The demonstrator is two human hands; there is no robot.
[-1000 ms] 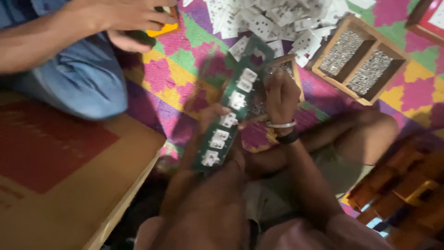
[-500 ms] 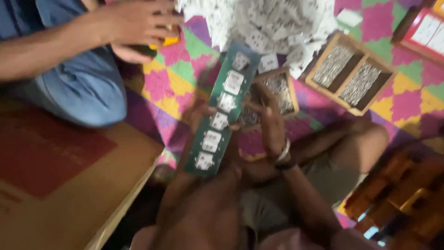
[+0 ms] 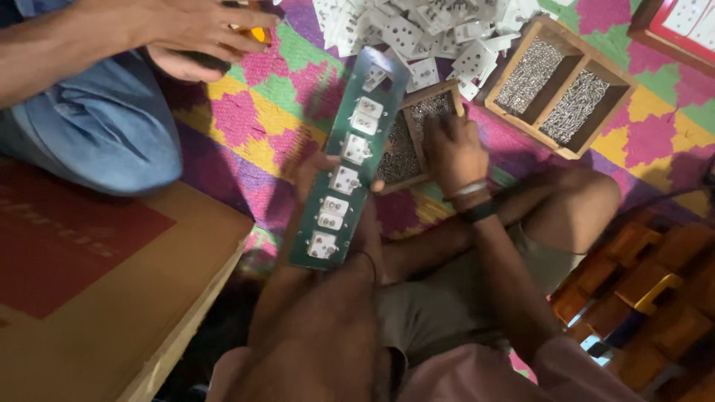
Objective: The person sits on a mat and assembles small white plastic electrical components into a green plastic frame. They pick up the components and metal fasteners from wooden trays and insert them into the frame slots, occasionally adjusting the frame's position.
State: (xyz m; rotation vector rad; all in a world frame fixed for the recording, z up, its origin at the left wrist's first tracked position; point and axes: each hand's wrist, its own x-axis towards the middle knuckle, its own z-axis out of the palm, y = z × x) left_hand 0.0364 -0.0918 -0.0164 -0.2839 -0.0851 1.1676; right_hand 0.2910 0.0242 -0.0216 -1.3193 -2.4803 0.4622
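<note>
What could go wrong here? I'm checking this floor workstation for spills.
The left hand alone props the long green panel tilted over the small wooden tray; it could slip into it. The right hand rests in that tray of tiny metal parts and might scatter them onto the patterned mat.

Single head-worn camera, looking steeply down from close above the seated wearer's lap and forearms, takes in the patterned mat ahead, a cardboard box at frame left and a co-worker's hand at the top edge; no second view
</note>
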